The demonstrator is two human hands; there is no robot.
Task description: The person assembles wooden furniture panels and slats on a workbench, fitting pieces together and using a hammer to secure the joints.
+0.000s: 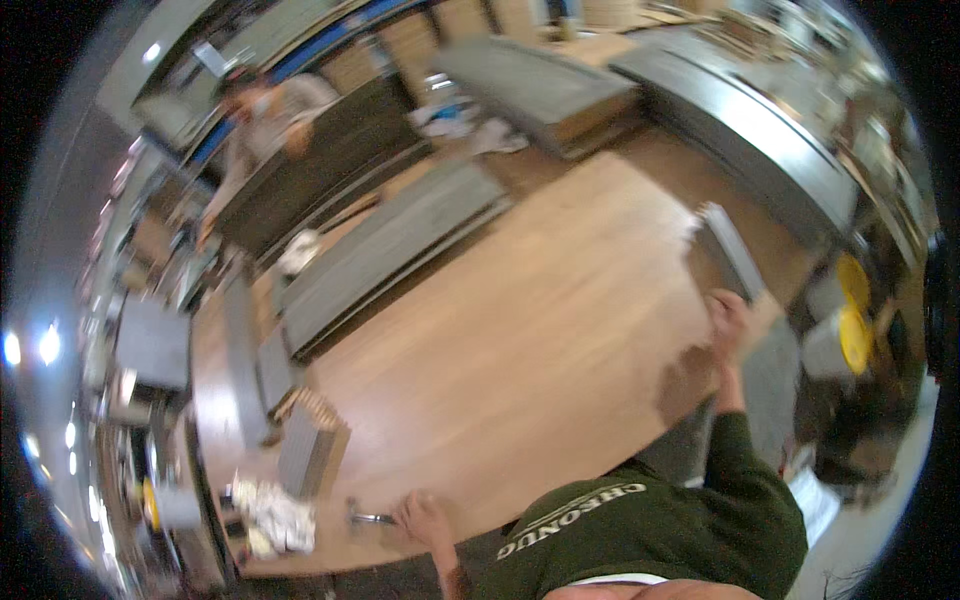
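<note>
At the floor's right edge, a grey plank [730,250] is grasped at its near end by the right hand [730,325], its long axis running away from the person. The left hand [425,520] rests on a small metal tool [368,517] at the near edge; whether it grips cannot be told.

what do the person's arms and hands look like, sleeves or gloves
Both hands are bare, no gloves. The right hand comes out of a long dark green sleeve reaching the wrist. The left hand has a bare forearm showing; its sleeve is not clearly visible.
</note>
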